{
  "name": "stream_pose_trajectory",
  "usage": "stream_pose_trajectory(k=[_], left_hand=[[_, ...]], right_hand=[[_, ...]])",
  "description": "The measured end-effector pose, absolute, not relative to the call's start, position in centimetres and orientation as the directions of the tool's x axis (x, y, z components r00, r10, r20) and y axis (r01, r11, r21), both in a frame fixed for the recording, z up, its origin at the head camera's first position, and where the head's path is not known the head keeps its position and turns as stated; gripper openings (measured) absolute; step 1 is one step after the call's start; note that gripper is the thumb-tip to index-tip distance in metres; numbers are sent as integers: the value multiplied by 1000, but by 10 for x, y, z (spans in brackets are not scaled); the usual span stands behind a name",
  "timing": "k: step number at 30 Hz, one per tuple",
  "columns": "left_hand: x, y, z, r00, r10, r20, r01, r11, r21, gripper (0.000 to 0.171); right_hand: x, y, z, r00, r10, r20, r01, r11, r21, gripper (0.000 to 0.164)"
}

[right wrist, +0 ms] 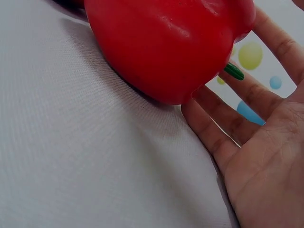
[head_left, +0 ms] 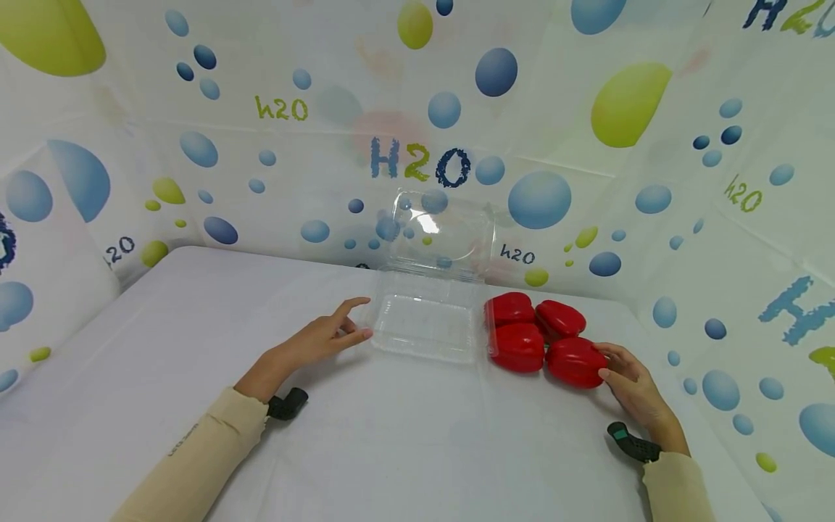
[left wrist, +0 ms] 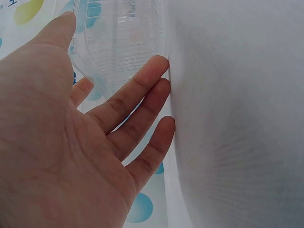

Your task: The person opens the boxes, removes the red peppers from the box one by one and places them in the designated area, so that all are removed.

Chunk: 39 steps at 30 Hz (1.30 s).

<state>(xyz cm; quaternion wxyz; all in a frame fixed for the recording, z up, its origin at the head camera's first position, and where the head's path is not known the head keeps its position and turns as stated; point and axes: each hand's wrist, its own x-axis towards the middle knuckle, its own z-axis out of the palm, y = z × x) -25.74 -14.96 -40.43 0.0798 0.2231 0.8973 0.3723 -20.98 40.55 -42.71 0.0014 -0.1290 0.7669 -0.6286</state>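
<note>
A clear plastic clamshell container (head_left: pixel 424 326) lies unfolded on the table, its lid (head_left: pixel 443 232) upright against the backdrop. Beside its left edge is my left hand (head_left: pixel 326 337), thumb and index finger apart, fingertips close to the rim; contact is unclear. Several red bell peppers sit grouped just right of the container. At the nearest right one, a red bell pepper (head_left: pixel 577 362), my right hand (head_left: pixel 629 384) has its fingers at the right end. The right wrist view shows those fingers fairly straight beside this pepper (right wrist: pixel 161 42) and its green stem (right wrist: pixel 233 71); the thumb is mostly out of frame.
The other peppers (head_left: pixel 517 346) stand close together, the left ones by the container's right rim. A white cloth covers the table (head_left: pixel 404 435). Behind and at the sides hangs a backdrop (head_left: pixel 326 181) printed with dots and lettering. Each wrist wears a dark band (head_left: pixel 287 404).
</note>
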Motion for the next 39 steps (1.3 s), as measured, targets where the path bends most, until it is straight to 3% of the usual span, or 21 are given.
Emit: stream_pose_trajectory(k=[17, 35, 39], left_hand=[[-257, -150, -408, -888, 458, 35, 346, 617, 707, 70], [-259, -149, -406, -885, 464, 29, 346, 617, 707, 70], [-258, -149, -406, -888, 458, 26, 343, 624, 703, 69]], right_hand=[[-211, 403, -422, -946, -222, 235, -237, -15, -971, 35], [-214, 400, -414, -952, -173, 252, -272, 100, -957, 38], [-215, 398, -408, -951, -147, 272, -284, 67, -956, 37]])
